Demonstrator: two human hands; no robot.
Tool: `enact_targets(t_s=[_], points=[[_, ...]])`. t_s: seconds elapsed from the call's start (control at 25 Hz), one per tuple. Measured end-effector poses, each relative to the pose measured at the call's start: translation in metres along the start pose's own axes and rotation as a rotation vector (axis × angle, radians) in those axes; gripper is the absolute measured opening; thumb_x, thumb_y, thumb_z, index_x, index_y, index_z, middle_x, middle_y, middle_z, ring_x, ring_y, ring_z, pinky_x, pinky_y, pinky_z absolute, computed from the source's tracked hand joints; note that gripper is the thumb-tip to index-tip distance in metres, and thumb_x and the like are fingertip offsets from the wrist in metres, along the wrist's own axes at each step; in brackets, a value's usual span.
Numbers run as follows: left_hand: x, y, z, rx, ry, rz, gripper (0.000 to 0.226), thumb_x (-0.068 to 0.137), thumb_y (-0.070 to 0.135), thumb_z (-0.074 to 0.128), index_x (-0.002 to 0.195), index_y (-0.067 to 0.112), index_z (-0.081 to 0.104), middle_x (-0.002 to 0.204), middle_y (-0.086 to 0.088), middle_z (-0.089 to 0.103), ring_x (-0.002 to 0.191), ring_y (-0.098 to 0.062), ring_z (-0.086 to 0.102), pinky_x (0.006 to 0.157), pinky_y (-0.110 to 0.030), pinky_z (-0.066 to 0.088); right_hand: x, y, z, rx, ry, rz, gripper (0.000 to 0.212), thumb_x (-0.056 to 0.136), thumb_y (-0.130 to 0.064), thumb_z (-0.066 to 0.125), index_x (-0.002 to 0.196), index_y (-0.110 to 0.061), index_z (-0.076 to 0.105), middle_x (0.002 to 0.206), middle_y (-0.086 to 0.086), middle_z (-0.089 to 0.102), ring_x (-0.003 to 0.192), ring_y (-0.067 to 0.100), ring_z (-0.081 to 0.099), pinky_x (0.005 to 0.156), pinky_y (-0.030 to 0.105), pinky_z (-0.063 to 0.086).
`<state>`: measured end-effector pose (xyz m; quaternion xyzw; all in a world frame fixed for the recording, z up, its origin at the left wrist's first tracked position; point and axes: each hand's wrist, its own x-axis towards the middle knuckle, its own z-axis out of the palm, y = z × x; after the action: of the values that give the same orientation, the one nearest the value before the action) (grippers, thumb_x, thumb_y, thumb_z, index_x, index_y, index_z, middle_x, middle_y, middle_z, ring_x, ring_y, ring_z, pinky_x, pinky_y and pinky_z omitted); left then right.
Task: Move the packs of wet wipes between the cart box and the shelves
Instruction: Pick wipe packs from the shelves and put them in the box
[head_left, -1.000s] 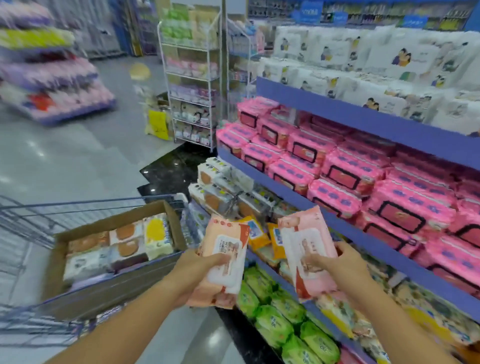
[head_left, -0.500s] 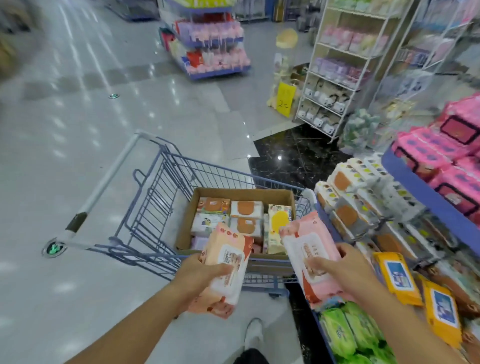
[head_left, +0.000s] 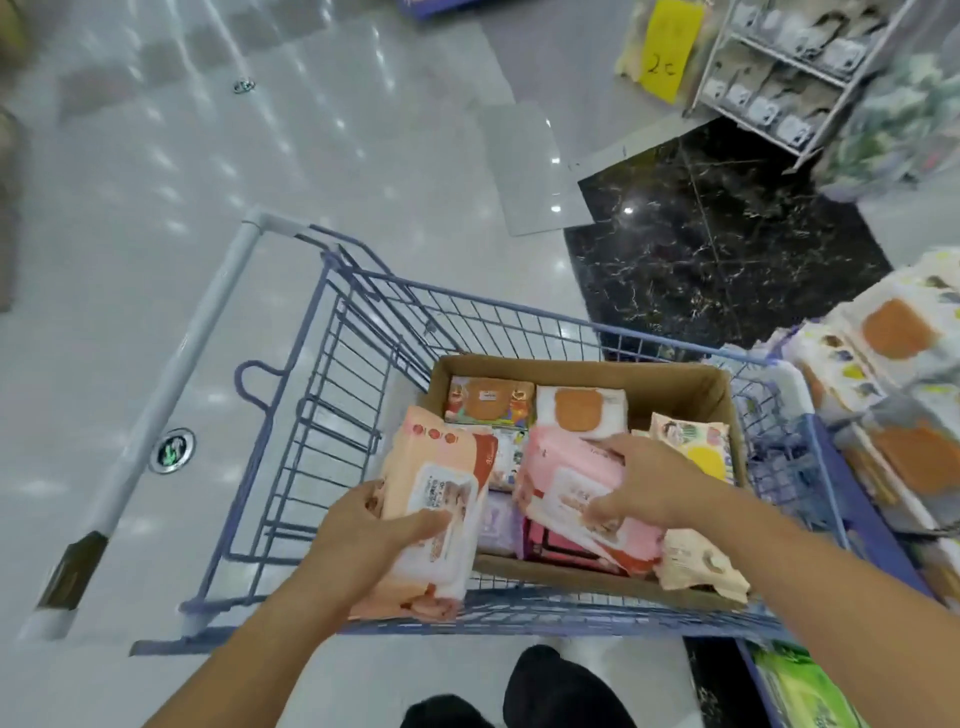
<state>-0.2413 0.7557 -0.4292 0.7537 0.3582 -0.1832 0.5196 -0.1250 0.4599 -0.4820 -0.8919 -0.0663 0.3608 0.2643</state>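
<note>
My left hand (head_left: 371, 535) grips an orange pack (head_left: 435, 499) by its near left side, thumb lying across the white label, and holds it tilted over the cart's (head_left: 332, 415) near rail, just left of the box (head_left: 670, 387), with its far end reaching over the box's left side. My right hand (head_left: 641, 480) is clamped on a pink pack (head_left: 566, 483), fingers spread over its right end, and that pack lies inside the box, resting on the packs below it. The two hands are apart, each on its own pack, with the packs almost touching in the middle. The cardboard box sits in the blue wire cart and holds more packs: two with orange lids along the far wall, one with a yellow lid (head_left: 698, 447) at the right just beyond my right hand, a purple one (head_left: 493, 525) between my two packs, and a cream pack (head_left: 701, 569) leaning over the near right wall. At the right edge the shelves (head_left: 883, 395) carry stacked white packs with orange lids, close against the cart. A green pack (head_left: 800, 691) shows low at the right. My black shoes (head_left: 558, 686) stand on the grey floor beneath the cart.
</note>
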Motion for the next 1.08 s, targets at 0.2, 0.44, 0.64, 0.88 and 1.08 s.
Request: enact_targets(t_s=[0.2, 0.44, 0.64, 0.88, 1.08], points=[[0.082, 0.033, 0.006, 0.219, -0.043, 0.104, 0.046, 0.068, 0.03, 0.094, 0.103, 0.028, 0.064, 0.09, 0.011, 0.075, 0.065, 0.0, 0.072, 0.052, -0.015, 0.051, 0.077, 0.013, 0.034, -0.2, -0.198, 0.019, 0.094, 0.062, -0.049, 0.086, 0.141, -0.026, 0.041, 0.133, -0.002, 0.056, 0.109, 0.021, 0.057, 0.079, 0.025, 0.044], [0.193, 0.055, 0.041, 0.593, -0.163, 0.217, 0.06, 0.061, 0.048, 0.094, 0.108, 0.034, 0.058, 0.095, 0.015, 0.069, 0.082, -0.004, 0.067, 0.064, -0.025, 0.051, 0.136, 0.062, 0.094, -0.204, -0.402, 0.122, 0.083, 0.06, -0.049, 0.085, 0.131, -0.023, 0.049, 0.121, 0.0, 0.059, 0.103, 0.019, 0.059, 0.084, 0.033, 0.054], [0.256, 0.069, 0.076, 0.813, -0.347, 0.297, 0.053, 0.061, 0.047, 0.093, 0.099, 0.04, 0.057, 0.088, 0.017, 0.069, 0.077, -0.001, 0.066, 0.065, -0.025, 0.053, 0.143, 0.074, 0.118, -0.417, -0.333, 0.031, 0.058, 0.085, -0.045, 0.066, 0.136, -0.025, 0.048, 0.133, -0.001, 0.057, 0.119, 0.023, 0.056, 0.095, 0.039, 0.05], [0.298, 0.102, 0.09, 1.173, -0.536, 0.437, 0.089, 0.058, 0.06, 0.09, 0.129, 0.038, 0.04, 0.106, 0.019, 0.057, 0.093, -0.004, 0.058, 0.075, -0.024, 0.05, 0.134, 0.033, 0.113, 0.1, 0.307, -0.012, 0.052, 0.082, -0.04, 0.076, 0.126, -0.044, 0.05, 0.115, -0.023, 0.054, 0.099, 0.002, 0.059, 0.08, 0.026, 0.053], [0.323, 0.118, 0.088, 1.29, -0.602, 0.554, 0.07, 0.081, 0.053, 0.078, 0.141, 0.031, 0.05, 0.128, 0.012, 0.059, 0.109, -0.009, 0.058, 0.09, -0.029, 0.048, 0.203, -0.011, 0.094, 0.758, 0.201, 0.122, 0.04, 0.088, -0.051, 0.067, 0.123, -0.045, 0.049, 0.11, -0.026, 0.063, 0.104, -0.002, 0.062, 0.085, 0.024, 0.052]])
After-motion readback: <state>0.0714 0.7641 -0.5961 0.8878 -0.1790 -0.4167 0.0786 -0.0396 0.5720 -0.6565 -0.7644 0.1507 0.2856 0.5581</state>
